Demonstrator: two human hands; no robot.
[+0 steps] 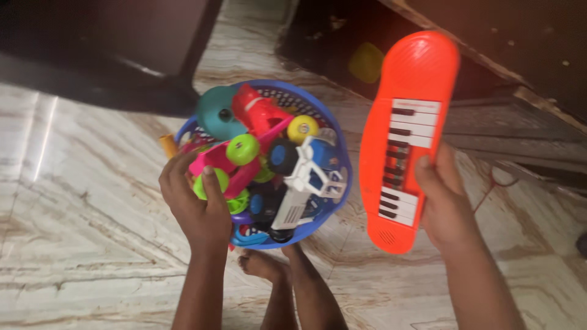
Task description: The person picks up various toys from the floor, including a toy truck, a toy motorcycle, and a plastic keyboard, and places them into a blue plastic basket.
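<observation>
Both hands are busy: left hand (194, 201) grips the blue basket (330, 201), already heaped with toys, over the floor (79, 183); right hand (446, 198) clasps the orange toy piano (406, 79), not yet inside.

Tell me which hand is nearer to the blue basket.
Left. The left hand grips the blue basket at its near-left rim, among the toys. The right hand holds the orange toy piano, clear of the basket.

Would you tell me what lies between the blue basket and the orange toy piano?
In the head view, only bare marble floor shows between the basket and the piano.
</observation>
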